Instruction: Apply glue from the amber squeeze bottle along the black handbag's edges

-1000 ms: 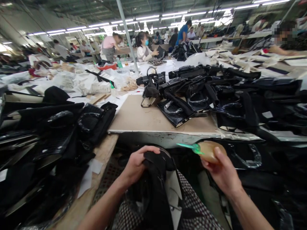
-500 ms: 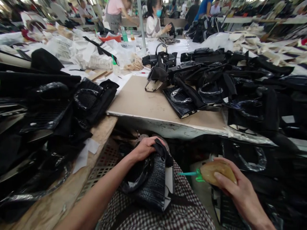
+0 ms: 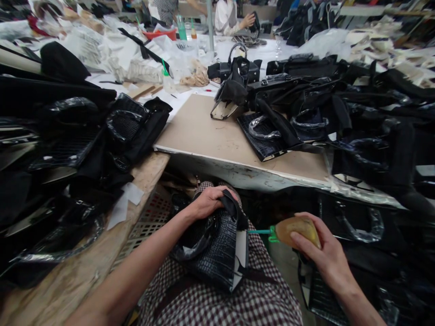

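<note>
A black crocodile-pattern handbag (image 3: 219,246) lies on my lap, over checked cloth, with its pale inner edge turned to the right. My left hand (image 3: 212,201) is closed on the black fabric flap at the bag's upper end. In my right hand (image 3: 314,242) is a squeeze bottle (image 3: 295,232) of amber liquid, held level. Its thin teal nozzle with a green collar points left, and the tip is at or very close to the bag's pale edge; whether it touches I cannot tell.
Ahead is a table with a brown board (image 3: 204,131). Black handbags (image 3: 272,129) are heaped on its right, and more bags (image 3: 125,117) are piled on a wooden bench (image 3: 146,174) at left. A white plastic basket (image 3: 149,222) stands below. A co-worker's hand (image 3: 248,21) shows far back.
My right hand has brought the squeeze bottle left and slightly up, its nozzle now at the bag's edge. My left hand keeps its hold on the flap. The view has tipped down slightly.
</note>
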{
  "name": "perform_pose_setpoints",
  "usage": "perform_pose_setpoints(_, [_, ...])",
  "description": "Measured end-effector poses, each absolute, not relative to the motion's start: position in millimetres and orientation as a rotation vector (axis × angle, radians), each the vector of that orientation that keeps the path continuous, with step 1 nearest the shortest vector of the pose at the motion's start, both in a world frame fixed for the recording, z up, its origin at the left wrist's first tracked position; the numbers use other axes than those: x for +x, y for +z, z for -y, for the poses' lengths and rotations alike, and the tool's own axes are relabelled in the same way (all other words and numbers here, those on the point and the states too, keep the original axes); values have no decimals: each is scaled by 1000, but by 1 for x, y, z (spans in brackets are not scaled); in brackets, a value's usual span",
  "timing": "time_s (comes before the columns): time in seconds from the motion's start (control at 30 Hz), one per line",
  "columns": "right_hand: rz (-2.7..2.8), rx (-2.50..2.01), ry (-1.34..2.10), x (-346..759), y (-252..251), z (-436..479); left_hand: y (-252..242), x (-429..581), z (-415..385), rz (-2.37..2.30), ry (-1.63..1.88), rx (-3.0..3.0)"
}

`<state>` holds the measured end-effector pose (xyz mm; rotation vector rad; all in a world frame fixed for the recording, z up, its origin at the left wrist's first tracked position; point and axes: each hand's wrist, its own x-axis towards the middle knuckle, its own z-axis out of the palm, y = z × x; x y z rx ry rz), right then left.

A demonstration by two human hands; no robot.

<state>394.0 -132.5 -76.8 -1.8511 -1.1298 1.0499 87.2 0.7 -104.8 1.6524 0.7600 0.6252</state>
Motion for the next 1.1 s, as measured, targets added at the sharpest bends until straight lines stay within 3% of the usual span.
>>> perform_pose_setpoints(0.63, [1236,-1722,1331,406,-76,161,-110,89,-1,-726,631,1653])
perform_pose_setpoints(0.93, [1204,-1802,1095,405,-85,157,-112,89,-1,-698,654,1678])
perform_pose_setpoints(1.1, [1228,-1782,1162,407,-83,163,-111,89,-1,-709,660,1693])
